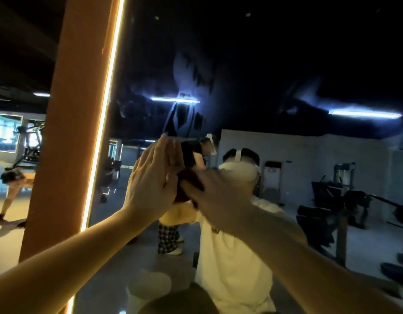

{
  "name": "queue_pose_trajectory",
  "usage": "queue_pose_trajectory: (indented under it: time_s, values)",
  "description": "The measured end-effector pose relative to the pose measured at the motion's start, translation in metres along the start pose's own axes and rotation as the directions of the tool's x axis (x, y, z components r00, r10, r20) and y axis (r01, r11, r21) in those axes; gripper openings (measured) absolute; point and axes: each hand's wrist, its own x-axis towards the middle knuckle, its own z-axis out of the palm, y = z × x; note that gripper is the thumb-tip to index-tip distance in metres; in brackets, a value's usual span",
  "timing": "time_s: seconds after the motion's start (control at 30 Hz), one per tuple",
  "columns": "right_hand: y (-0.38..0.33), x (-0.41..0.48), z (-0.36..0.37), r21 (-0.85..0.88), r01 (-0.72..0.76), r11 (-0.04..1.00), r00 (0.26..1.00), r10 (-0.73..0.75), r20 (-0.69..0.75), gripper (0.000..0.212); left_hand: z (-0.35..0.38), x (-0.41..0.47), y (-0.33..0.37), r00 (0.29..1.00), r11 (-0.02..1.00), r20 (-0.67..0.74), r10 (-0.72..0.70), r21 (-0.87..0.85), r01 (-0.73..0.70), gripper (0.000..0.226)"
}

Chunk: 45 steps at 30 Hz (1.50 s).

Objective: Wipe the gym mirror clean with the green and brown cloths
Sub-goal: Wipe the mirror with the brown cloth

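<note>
The gym mirror fills most of the view, dark in its upper half and marked there by hazy, pale smears around the reflected ceiling lights. Along its left edge stands an orange pillar, leaning in the wide-angle view, with a bright light strip running down the seam where pillar and glass meet. In the right of the glass, dark gym machines show against a pale wall. At the centre is the reflection of a person in a white shirt wearing a white headset.

Low in the glass sits a pale, round, tub-like container. It is too blurred to tell what, if anything, is in it.

The left grip, a bare hand, is fully spread: fingers straight and together, pointing up, palm toward the mirror with the fingertips meeting their own reflection, and it holds nothing. Just beside it, the right grip reaches in from the lower right, blurred, its fingers bent over the bunched brown cloth. The cloth lies between that hand and the glass, at the mirror's middle height, touching the edge of the left palm.
</note>
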Motion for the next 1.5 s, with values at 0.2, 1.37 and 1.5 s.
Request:
queue_pose_trajectory:
  time_s: [0.2, 1.37, 1.5]
  values:
    - [0.138, 0.001, -0.058, 0.014, -0.715, 0.699, 0.645, 0.667, -0.372, 0.055, -0.005, 0.008, 0.01, 0.959, 0.948, 0.065, 0.275, 0.149, -0.282, 0.073]
    - [0.125, 0.043, -0.041, -0.111, -0.627, 0.771, 0.743, 0.55, -0.382, 0.059, -0.016, 0.046, -0.01, 0.955, 0.937, 0.037, 0.295, 0.181, -0.297, 0.049]
    - [0.152, 0.047, -0.06, 0.076, -0.849, 0.522, 0.443, 0.783, -0.436, 0.06, -0.023, 0.048, -0.008, 0.943, 0.917, 0.093, 0.32, 0.22, -0.333, 0.056]
